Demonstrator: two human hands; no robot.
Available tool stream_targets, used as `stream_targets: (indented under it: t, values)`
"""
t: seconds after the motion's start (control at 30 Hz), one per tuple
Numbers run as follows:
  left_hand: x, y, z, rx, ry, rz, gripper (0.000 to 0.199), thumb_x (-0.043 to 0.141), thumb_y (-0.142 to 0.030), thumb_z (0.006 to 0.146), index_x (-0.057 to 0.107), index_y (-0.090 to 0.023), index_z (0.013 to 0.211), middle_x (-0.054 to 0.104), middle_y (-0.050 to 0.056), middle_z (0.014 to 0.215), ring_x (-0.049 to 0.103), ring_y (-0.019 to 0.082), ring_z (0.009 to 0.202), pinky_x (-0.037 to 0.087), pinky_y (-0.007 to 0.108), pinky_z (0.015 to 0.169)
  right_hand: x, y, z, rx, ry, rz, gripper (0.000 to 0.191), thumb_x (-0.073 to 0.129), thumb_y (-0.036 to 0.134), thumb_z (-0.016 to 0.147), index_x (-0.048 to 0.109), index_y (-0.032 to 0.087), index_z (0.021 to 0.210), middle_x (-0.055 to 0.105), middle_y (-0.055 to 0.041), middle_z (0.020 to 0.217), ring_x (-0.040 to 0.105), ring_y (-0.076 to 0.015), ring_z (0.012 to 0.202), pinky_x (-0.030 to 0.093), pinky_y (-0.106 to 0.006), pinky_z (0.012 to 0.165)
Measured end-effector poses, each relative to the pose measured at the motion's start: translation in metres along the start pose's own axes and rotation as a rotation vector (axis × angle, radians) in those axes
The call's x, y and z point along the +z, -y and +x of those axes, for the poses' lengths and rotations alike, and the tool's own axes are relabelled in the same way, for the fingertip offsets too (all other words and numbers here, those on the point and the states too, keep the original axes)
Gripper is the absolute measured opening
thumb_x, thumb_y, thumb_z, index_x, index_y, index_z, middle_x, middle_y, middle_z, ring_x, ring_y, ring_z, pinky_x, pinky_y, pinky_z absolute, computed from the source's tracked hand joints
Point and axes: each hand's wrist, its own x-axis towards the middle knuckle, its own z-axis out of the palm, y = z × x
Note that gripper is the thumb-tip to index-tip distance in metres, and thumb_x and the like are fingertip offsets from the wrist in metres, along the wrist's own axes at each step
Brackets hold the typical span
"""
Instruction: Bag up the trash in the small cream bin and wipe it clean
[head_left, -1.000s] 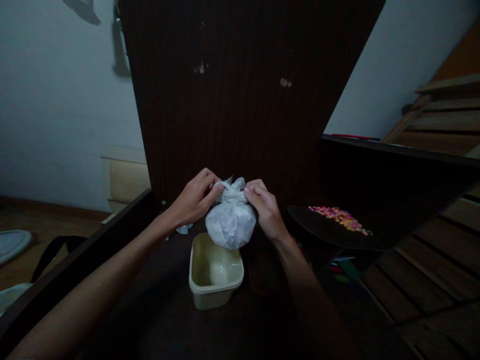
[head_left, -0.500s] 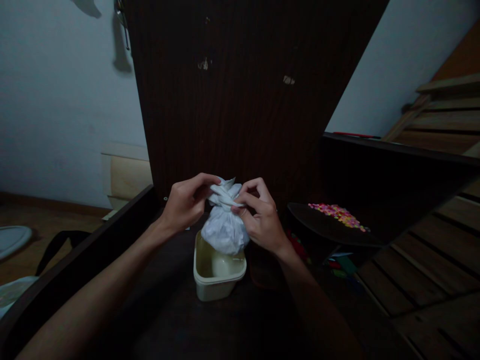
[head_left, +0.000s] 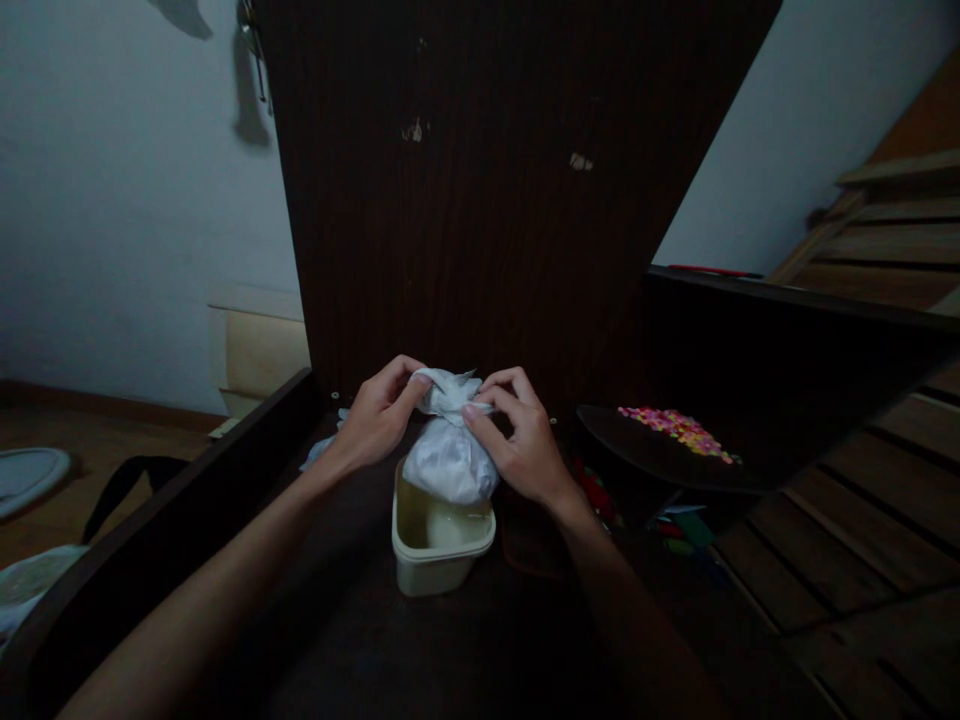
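Note:
A white plastic bag (head_left: pixel 452 465), rounded and filled with something I cannot make out, hangs over the back of a cream tub (head_left: pixel 442 572). Its twisted neck is bunched between my two hands. My left hand (head_left: pixel 384 412) pinches the left side of the neck between thumb and fingers. On the right side, my right hand (head_left: pixel 521 435) grips the other part of the neck, with thumb and index finger pressed on it. The tub stands open on the dark desk top, and the inside that shows is pale and shiny.
A dark wooden panel (head_left: pixel 480 220) rises behind the desk, and a raised edge (head_left: pixel 202 500) runs along the left. On a small shelf at right lies a pile of pink and yellow bits (head_left: pixel 679 430). Pale crumpled plastic (head_left: pixel 319 452) lies behind my left wrist. Slatted wood (head_left: pixel 877 480) is far right.
My left thumb has come over the front of the bag's neck, and the left hand has shifted slightly. Pale plastic behind the left wrist now shows. The view has moved a little.

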Motion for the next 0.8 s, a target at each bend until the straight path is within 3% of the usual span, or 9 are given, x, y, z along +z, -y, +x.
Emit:
stream_targets:
  t: [0.1, 0.2, 0.3, 0.4, 0.53, 0.63, 0.8]
  values:
    - [0.008, -0.002, -0.002, 0.005, -0.083, -0.008, 0.017, 0.062, -0.033, 0.090, 0.065, -0.017, 0.091, 0.067, 0.001, 0.082, 0.061, 0.015, 0.074, 0.047, 0.025, 0.068, 0.008, 0.009, -0.002, -0.047, -0.058, -0.183, 0.021, 0.074, 0.038, 0.088, 0.064, 0.020, 0.092, 0.054, -0.0071, 0.103, 0.058, -0.0219, 0.096, 0.052, -0.038, 0.083]
    - [0.012, -0.002, -0.003, -0.026, -0.136, -0.108, 0.015, 0.067, -0.029, 0.086, 0.068, -0.017, 0.094, 0.069, 0.002, 0.088, 0.061, 0.015, 0.077, 0.047, 0.025, 0.070, 0.014, 0.013, -0.004, -0.124, -0.105, -0.339, 0.021, 0.073, 0.035, 0.089, 0.064, 0.020, 0.101, 0.056, -0.0081, 0.101, 0.058, -0.0234, 0.095, 0.052, -0.039, 0.082]
    - [0.012, 0.000, -0.004, -0.154, -0.094, -0.371, 0.025, 0.074, -0.027, 0.079, 0.068, -0.017, 0.101, 0.069, 0.000, 0.083, 0.059, 0.012, 0.070, 0.046, 0.023, 0.064, 0.016, 0.012, -0.005, -0.169, -0.076, -0.422, 0.006, 0.063, 0.025, 0.096, 0.065, 0.021, 0.099, 0.061, -0.0072, 0.093, 0.057, -0.0231, 0.090, 0.050, -0.038, 0.077]
    - [0.012, 0.002, -0.005, -0.318, -0.012, -0.602, 0.038, 0.078, -0.024, 0.073, 0.067, -0.017, 0.108, 0.068, -0.001, 0.076, 0.058, 0.012, 0.063, 0.044, 0.022, 0.059, 0.016, 0.011, -0.007, -0.190, -0.019, -0.459, 0.010, 0.056, 0.018, 0.098, 0.066, 0.019, 0.096, 0.065, -0.0075, 0.090, 0.055, -0.0234, 0.088, 0.048, -0.038, 0.076]
    - [0.009, 0.000, -0.006, -0.412, 0.009, -0.667, 0.039, 0.075, -0.022, 0.073, 0.068, -0.016, 0.111, 0.070, 0.000, 0.082, 0.061, 0.013, 0.067, 0.046, 0.023, 0.061, 0.016, 0.012, -0.009, -0.170, 0.028, -0.416, 0.013, 0.051, 0.016, 0.100, 0.064, 0.018, 0.104, 0.068, -0.0089, 0.095, 0.057, -0.0238, 0.090, 0.047, -0.038, 0.077]
    - [0.006, -0.003, -0.008, -0.359, 0.031, -0.604, 0.040, 0.070, -0.027, 0.077, 0.065, -0.018, 0.115, 0.071, 0.002, 0.090, 0.064, 0.016, 0.076, 0.050, 0.026, 0.067, 0.018, 0.011, -0.010, -0.131, 0.024, -0.381, 0.014, 0.050, 0.017, 0.101, 0.062, 0.020, 0.106, 0.067, -0.0090, 0.097, 0.059, -0.0238, 0.091, 0.048, -0.037, 0.077]
    - [0.001, -0.003, -0.014, -0.117, 0.103, -0.286, 0.054, 0.082, -0.029, 0.074, 0.057, -0.019, 0.121, 0.069, 0.004, 0.099, 0.066, 0.018, 0.088, 0.053, 0.028, 0.076, 0.019, 0.008, -0.009, -0.112, 0.021, -0.295, 0.018, 0.046, 0.016, 0.101, 0.063, 0.021, 0.102, 0.067, -0.0083, 0.094, 0.059, -0.0234, 0.089, 0.047, -0.038, 0.079]
